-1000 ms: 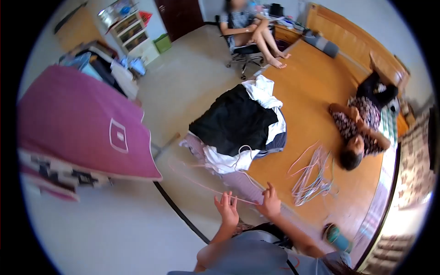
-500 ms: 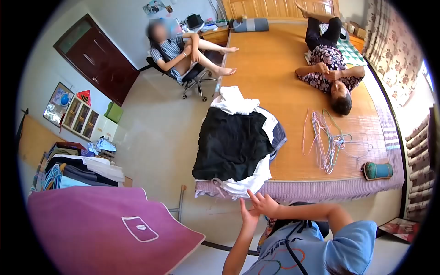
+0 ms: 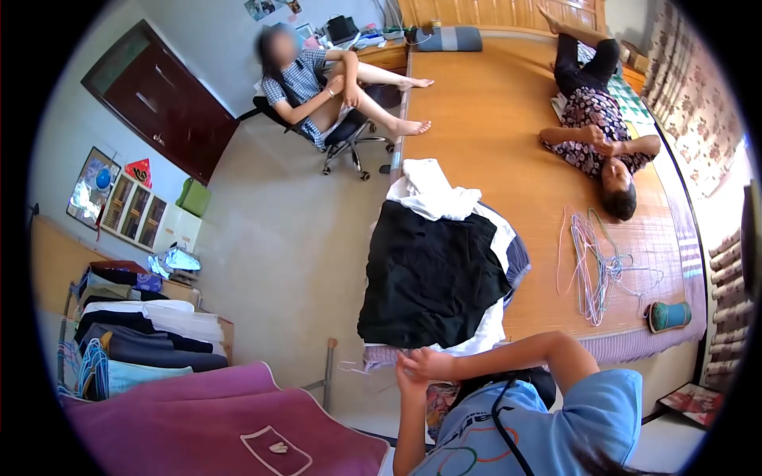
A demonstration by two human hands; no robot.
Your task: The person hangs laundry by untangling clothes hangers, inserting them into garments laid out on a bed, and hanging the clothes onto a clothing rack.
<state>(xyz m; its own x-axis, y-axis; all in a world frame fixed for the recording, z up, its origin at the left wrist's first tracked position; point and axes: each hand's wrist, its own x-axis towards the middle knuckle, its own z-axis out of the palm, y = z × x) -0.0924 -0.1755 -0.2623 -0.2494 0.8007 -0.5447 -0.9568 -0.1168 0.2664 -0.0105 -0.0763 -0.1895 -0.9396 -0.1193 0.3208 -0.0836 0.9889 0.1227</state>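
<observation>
My left hand (image 3: pixel 409 374) and my right hand (image 3: pixel 433 364) meet in front of the bed's near edge, fingers closed and overlapping. A thin pale clothes hanger (image 3: pixel 352 366) juts out leftward from my left hand, mostly hidden. What my right fingers pinch, if anything, is hidden. Just beyond my hands lies a flat black garment (image 3: pixel 432 274) on top of a pile. White clothing (image 3: pixel 432 190) shows at its far end and right side, with a grey-blue piece (image 3: pixel 518 258) at the right.
Several wire hangers (image 3: pixel 591 270) and a green-blue roll (image 3: pixel 669 316) lie on the bed (image 3: pixel 492 119). One person (image 3: pixel 595 119) lies there; another (image 3: pixel 309 91) sits on a swivel chair. A purple cover (image 3: pixel 214 412) and a clothes rack (image 3: pixel 143 333) stand left.
My fingers, stretched apart before, have closed together. The view has shifted, so the bed and pile appear farther right and lower. A hanger's hook now shows more clearly left of my hands.
</observation>
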